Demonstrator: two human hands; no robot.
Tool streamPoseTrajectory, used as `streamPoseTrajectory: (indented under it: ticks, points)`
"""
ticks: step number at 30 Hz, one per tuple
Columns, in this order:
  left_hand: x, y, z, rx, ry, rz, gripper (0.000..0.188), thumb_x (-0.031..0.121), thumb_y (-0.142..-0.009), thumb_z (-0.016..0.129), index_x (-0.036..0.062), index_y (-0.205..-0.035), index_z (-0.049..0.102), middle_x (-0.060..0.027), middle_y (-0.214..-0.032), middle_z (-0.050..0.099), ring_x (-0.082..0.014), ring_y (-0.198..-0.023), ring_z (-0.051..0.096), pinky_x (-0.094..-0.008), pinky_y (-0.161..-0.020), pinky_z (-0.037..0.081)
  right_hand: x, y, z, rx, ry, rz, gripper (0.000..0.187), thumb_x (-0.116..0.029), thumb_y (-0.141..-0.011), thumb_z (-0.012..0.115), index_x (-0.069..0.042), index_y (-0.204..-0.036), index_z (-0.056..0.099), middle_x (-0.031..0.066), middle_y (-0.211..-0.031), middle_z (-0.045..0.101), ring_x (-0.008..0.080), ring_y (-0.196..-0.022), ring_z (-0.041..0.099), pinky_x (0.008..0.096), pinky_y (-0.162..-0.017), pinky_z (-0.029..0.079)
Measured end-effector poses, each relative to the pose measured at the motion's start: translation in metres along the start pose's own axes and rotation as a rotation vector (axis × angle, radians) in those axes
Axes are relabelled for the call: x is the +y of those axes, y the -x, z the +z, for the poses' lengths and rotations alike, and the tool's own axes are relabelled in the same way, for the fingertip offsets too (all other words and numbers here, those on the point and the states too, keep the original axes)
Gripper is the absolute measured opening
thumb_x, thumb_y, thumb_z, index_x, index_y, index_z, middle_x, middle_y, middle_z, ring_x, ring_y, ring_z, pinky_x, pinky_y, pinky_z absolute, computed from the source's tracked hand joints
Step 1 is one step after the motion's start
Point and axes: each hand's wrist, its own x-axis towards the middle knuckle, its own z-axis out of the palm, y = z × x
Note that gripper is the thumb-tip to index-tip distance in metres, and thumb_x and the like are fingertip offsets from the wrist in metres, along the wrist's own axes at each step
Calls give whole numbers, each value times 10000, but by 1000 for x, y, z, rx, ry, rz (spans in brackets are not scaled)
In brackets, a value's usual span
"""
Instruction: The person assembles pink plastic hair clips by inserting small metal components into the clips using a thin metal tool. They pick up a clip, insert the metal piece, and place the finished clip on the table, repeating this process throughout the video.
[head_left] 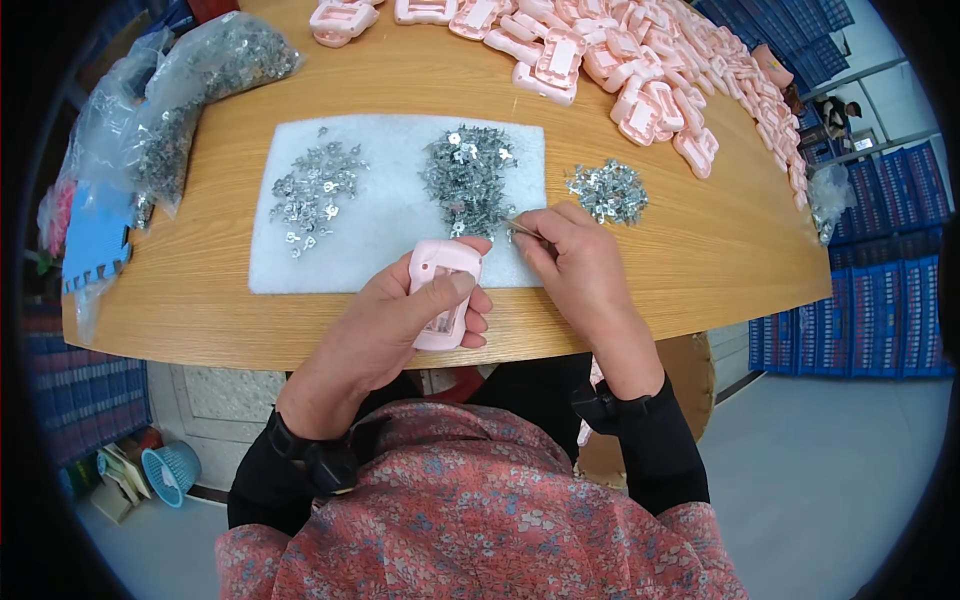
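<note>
Left grip (395,312) is curling round a pink casing (434,258), thumb lying across its front, fingertips showing at its right side. Right grip (590,265) is pinching a thin metal tool, apparently tweezers (526,231), finger and thumb pressed together. Tool tip is pointing into the lower right edge of the central pile of metal pieces (468,180); cannot tell whether it is catching one.

Casing is appearing over the near edge of the white mat (390,150), which is lying on the worktop (700,270). A looser left pile (322,185) is sharing the mat; a right pile (608,190) is sitting just off it.

Risks, judged: pieces are lying tangled, so a pull could be dragging out several; a slim tip could be letting one slip; the thumb is partly covering the casing's opening, possibly blocking access.
</note>
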Motion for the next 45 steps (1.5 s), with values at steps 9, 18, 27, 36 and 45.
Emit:
streamPoseTrajectory:
  ticks: [9,18,27,36,45]
  points:
    - [3,-13,13,64,-58,153,440,146,-917,650,10,-1317,525,-60,-931,651,-125,-779,638,-265,-711,539,-3,7,-1,78,-116,22,119,-97,-845,685,-35,-945,665,128,-840,632,285,-730,641,371,-647,507]
    - [-3,-18,13,137,-65,202,483,118,-897,679,28,-1340,510,-59,-972,647,-140,-819,642,-284,-742,548,-11,7,-4,63,-205,19,106,-82,-838,706,-19,-900,647,94,-757,593,201,-639,611,316,-576,479]
    - [-7,-24,10,113,-115,246,470,59,-882,662,17,-1327,518,-40,-948,629,-133,-808,628,-267,-717,522,-35,23,-2,116,-355,-27,111,-58,-842,720,-1,-885,635,45,-737,586,96,-584,556,251,-530,443]
    - [-7,-16,16,122,-260,253,422,64,-870,653,-4,-1276,562,-21,-877,619,-84,-764,590,-239,-676,479,-25,28,-10,-150,-726,335,121,-95,-889,673,16,-912,631,-52,-784,578,13,-704,477,194,-627,409]
    - [-10,-15,12,44,-235,186,438,67,-877,678,19,-1296,557,-17,-910,629,-105,-764,621,-272,-711,520,-18,33,-7,-252,-926,486,80,-93,-898,646,-19,-924,631,-75,-810,565,3,-724,471,183,-657,396]
